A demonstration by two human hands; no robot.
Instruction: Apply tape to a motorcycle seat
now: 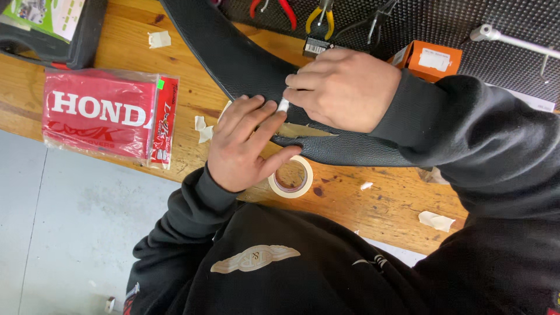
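A: Hands status?

B: Left hand (245, 146) flat, fingers spread, pressing down on the black textured seat cover (245, 58). Right hand (344, 87) curled, fingertips pinching a small white piece of tape (283, 105) right at the left hand's fingertips.

A: Where's the cover?

B: Lying across the wooden worktop (373, 204), running from under both hands up and away past the left hand. There's a torn slit (303, 130) with pale material showing, just under the right hand and beside the left hand's fingers.

A: Tape roll?

B: Roll of masking tape (291, 177) flat on the worktop, touching the left hand's thumb side, just below the cover's edge.

A: Anything else nearby?

B: Red packaged item in clear plastic (108, 116) well out from the left hand. Torn tape scraps (203, 128) between it and the left hand. Orange box (431, 58) beyond the right wrist. Pliers (321, 14) hanging on the panel beyond the right hand.
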